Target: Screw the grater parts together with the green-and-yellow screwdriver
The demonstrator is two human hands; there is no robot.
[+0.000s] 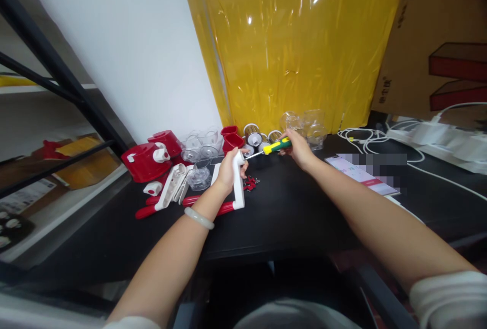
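Observation:
My left hand [227,169] is closed round the top of a white crank handle [238,187] with a red grip, near the middle of the black table. My right hand [299,150] grips a green and yellow screwdriver [277,145], its shaft pointing left. The screwdriver's tip meets the upper end of the crank handle; the exact contact is too small to make out. Small red parts [251,183] lie on the table just right of my left hand. More white handles with red grips [146,211] rest to the left.
Red housings [146,161] and clear plastic cups [198,179] stand at the left. Metal drums [252,134] and a red hopper [231,139] sit at the back before a yellow sheet [297,55]. A phone [363,174] and white cables [437,174] lie at the right.

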